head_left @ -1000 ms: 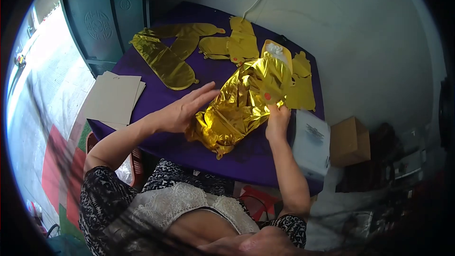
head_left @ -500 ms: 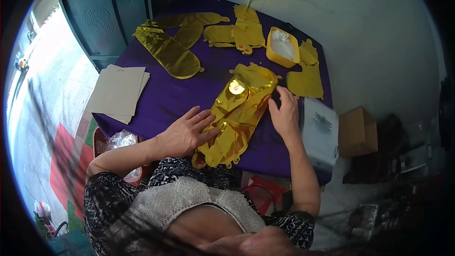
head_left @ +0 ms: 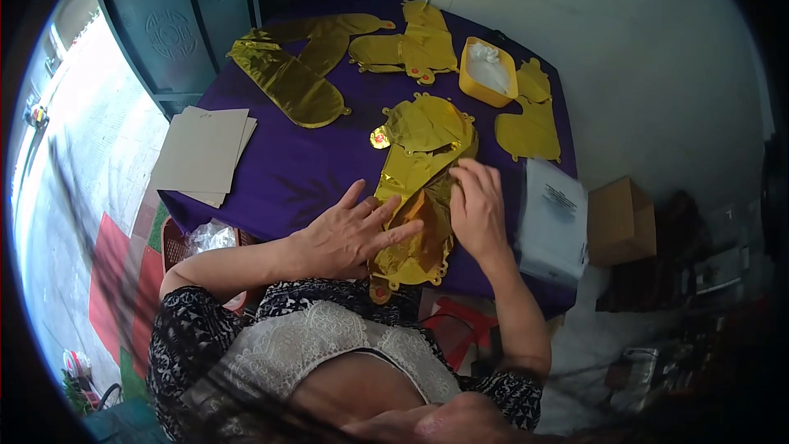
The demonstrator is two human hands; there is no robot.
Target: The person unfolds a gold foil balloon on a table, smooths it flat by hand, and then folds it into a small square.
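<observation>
A crinkled gold foil balloon [head_left: 419, 166], flat and partly folded over itself, lies on the purple tablecloth [head_left: 288, 173] in front of me. Its lower end reaches the table's near edge. My left hand [head_left: 349, 233] is spread over the lower left part of the foil, fingers apart. On the opposite edge, my right hand [head_left: 479, 210] has its fingers curled and its fingertips closed on the foil. A small shiny tab with a red mark [head_left: 379, 137] sticks out at the foil's upper left.
More flat gold foil balloons lie at the back left [head_left: 296, 86], back middle [head_left: 427, 37] and right [head_left: 528, 123]. A yellow tub [head_left: 491, 97] holds white material. Grey cards [head_left: 197, 152] are stacked left; plastic bags [head_left: 552, 218] lie right, beside a cardboard box [head_left: 622, 222].
The foil balloon has shifted and been turned more upright, its upper part now folded differently. My left hand has moved right, and my right hand has moved slightly left onto the foil's edge.
</observation>
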